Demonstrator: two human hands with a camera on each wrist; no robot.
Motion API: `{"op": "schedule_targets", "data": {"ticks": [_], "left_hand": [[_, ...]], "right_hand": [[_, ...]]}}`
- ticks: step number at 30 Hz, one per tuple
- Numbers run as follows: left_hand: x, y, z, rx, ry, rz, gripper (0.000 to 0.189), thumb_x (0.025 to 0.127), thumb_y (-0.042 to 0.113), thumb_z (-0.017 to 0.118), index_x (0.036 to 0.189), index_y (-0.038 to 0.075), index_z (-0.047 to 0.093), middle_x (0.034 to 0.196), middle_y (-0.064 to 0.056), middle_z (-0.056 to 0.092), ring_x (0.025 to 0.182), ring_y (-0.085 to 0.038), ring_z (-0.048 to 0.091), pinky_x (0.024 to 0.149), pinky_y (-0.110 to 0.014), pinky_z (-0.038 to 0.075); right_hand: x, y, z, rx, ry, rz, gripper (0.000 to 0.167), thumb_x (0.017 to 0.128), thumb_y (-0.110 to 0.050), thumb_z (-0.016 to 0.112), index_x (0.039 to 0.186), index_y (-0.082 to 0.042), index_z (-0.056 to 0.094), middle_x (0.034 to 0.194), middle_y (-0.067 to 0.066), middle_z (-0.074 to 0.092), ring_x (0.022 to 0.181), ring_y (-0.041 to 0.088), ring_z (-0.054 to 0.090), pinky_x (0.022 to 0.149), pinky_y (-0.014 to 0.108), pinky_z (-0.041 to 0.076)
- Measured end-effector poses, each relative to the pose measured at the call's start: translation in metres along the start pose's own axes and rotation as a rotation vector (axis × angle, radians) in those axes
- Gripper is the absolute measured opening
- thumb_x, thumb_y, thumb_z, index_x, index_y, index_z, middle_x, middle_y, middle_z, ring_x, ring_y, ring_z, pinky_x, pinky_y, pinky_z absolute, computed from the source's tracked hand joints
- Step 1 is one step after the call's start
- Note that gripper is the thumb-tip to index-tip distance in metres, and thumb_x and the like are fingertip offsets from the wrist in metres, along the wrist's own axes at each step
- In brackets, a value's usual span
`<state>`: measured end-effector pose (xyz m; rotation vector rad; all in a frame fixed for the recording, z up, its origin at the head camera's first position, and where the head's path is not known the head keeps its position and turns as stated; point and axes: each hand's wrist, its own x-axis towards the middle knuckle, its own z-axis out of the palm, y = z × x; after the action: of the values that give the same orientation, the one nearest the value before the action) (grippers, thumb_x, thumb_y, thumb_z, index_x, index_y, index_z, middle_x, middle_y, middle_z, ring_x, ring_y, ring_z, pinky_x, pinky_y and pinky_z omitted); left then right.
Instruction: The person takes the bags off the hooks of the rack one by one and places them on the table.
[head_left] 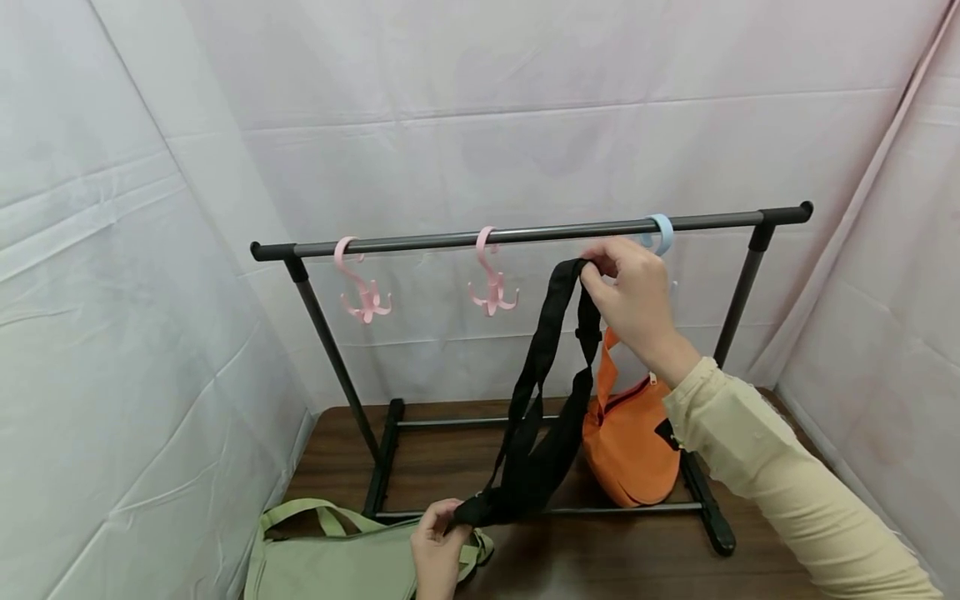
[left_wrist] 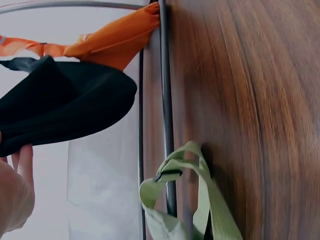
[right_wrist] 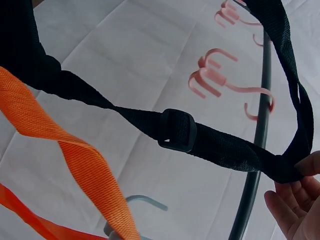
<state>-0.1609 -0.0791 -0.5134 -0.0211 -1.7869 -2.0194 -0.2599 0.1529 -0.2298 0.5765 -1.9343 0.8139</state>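
Observation:
A black bag (head_left: 536,475) with a long strap hangs between my two hands, in front of the rack. My right hand (head_left: 633,292) pinches the top of its strap (right_wrist: 220,152), just below the rack's bar and beside the blue hook (head_left: 662,233). Lower down, my left hand (head_left: 438,546) pinches one end of the bag, above a green bag (head_left: 337,567). In the left wrist view the black bag (left_wrist: 70,105) droops from the fingertips. An orange bag (head_left: 633,446) hangs by its strap on the right, behind my right forearm; its attachment is partly hidden.
Two pink hooks, one at left (head_left: 366,292) and one mid-bar (head_left: 491,279), hang from the dark metal rack (head_left: 555,232). The rack stands on a brown wooden table (head_left: 615,554). White cloth walls (head_left: 562,150) enclose the back and sides.

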Motion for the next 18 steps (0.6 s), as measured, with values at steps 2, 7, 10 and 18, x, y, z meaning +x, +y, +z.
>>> {"op": "schedule_targets", "data": {"ticks": [2,7,10,18], "left_hand": [[0.000,0.004,-0.004,-0.001,0.003,0.022,0.017,0.070,-0.018,0.060,0.085,-0.010,0.057,0.083,0.009,0.061,0.075,-0.004,0.059,0.063,-0.019,0.050],[0.001,0.014,-0.013,0.004,0.012,0.105,0.015,0.072,-0.016,0.063,0.083,-0.008,0.057,0.084,0.010,0.061,0.076,-0.004,0.058,0.061,-0.018,0.050],[0.002,0.019,-0.019,0.033,0.020,0.159,0.016,0.072,-0.015,0.064,0.084,-0.010,0.055,0.085,0.013,0.060,0.078,-0.002,0.058,0.061,-0.016,0.050],[0.001,0.035,-0.030,0.103,0.041,0.260,0.022,0.069,-0.027,0.056,0.082,-0.010,0.053,0.085,0.013,0.060,0.079,0.001,0.058,0.055,-0.013,0.048]], "right_hand": [[-0.001,0.003,0.000,-0.002,-0.006,0.007,0.012,0.080,0.004,0.054,0.084,0.002,0.066,0.077,0.012,0.063,0.066,0.018,0.056,0.062,0.029,0.044],[-0.004,0.009,0.002,-0.026,-0.028,0.024,0.012,0.080,0.003,0.053,0.083,0.002,0.065,0.075,0.011,0.063,0.065,0.018,0.054,0.060,0.029,0.043],[-0.006,0.015,0.004,-0.045,-0.053,0.040,0.012,0.080,0.003,0.053,0.083,0.002,0.065,0.075,0.012,0.062,0.064,0.018,0.054,0.058,0.029,0.042],[-0.014,0.024,0.014,-0.069,-0.136,0.118,0.013,0.081,0.000,0.053,0.084,0.001,0.065,0.074,0.011,0.062,0.063,0.020,0.054,0.056,0.029,0.042]]}}
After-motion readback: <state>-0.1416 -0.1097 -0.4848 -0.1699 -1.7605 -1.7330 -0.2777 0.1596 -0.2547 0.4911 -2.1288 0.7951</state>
